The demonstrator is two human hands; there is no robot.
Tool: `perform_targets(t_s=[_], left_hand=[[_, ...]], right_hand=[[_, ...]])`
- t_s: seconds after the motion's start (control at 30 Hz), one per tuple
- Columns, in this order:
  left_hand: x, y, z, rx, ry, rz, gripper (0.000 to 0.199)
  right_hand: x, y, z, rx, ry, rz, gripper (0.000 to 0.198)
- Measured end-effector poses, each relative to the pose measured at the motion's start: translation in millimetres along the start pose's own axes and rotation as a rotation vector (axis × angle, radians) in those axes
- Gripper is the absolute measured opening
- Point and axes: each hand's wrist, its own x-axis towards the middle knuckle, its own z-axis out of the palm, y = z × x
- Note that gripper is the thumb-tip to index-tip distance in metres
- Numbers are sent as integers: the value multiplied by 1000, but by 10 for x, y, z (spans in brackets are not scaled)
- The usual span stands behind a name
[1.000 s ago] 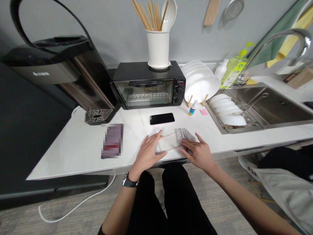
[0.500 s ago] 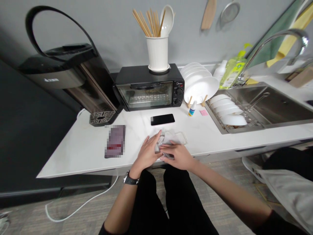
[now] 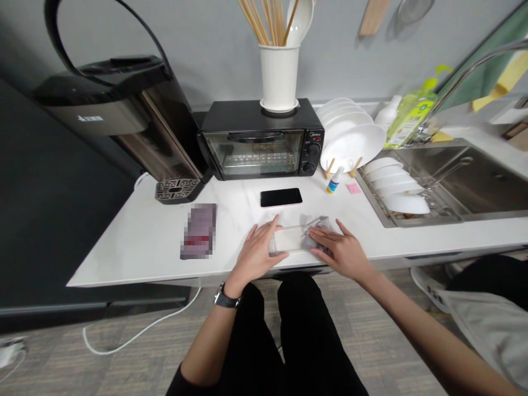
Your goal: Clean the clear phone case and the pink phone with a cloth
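A clear phone case (image 3: 290,238) lies flat on the white counter near its front edge. My left hand (image 3: 258,250) holds the left end, thumb and fingers at opposite edges. On the case's right end rests a crumpled grey cloth (image 3: 320,224), pressed down under the fingers of my right hand (image 3: 342,250). The cloth hides that end of the case. Just behind lies a phone (image 3: 281,197) with its dark screen up. A small spray bottle (image 3: 334,180) with a blue and yellow label stands behind and to the right, beside a pink slip (image 3: 353,188).
A black toaster oven (image 3: 259,154) backs the counter, with a white utensil pot (image 3: 279,77) on top. White plates (image 3: 352,146) stand in a rack to its right. Further right is a sink (image 3: 487,181) with bowls (image 3: 406,203). A dispenser (image 3: 173,143) and a blurred-out purple item (image 3: 200,228) are left.
My right hand has slid the cloth rightward along the case, away from my left hand. More of the case's left part shows. The view has shifted slightly.
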Motion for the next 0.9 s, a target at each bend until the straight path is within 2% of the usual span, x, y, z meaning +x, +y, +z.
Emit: perform_targets(t_s=[0.1,0.2,0.27,0.37,0.43,0.57,0.67,0.77,0.9], left_hand=[[0,-2,1,-13,0,-8,108],[-5,-30,7,-13,-15,-9,105],[-10,-53,8,-11,-28,-5,103],[-11,-70,2,1,-37,-1,102],[-9,-63,-4,10,-38,-3,103],[-6,-35,-13,5,-30,-10,104],[-9,-23,-21,-8,-35,-14,105],[-12,-20,-32,-28,-49,-12,106],[-7,-23,-54,-58,-80,-11,104]], right_hand=[[-5,-125,26,129,-69,-88,45],[190,-327,148,271,-144,-194,46],[364,-396,220,275,-157,-250,51],[526,-312,245,213,-158,-321,57],[505,-154,198,164,-169,-336,63],[227,195,-5,62,-174,-276,64],[23,328,-151,33,-170,-249,62],[-18,280,-183,97,-216,-312,61],[226,22,-20,239,-317,-426,66]])
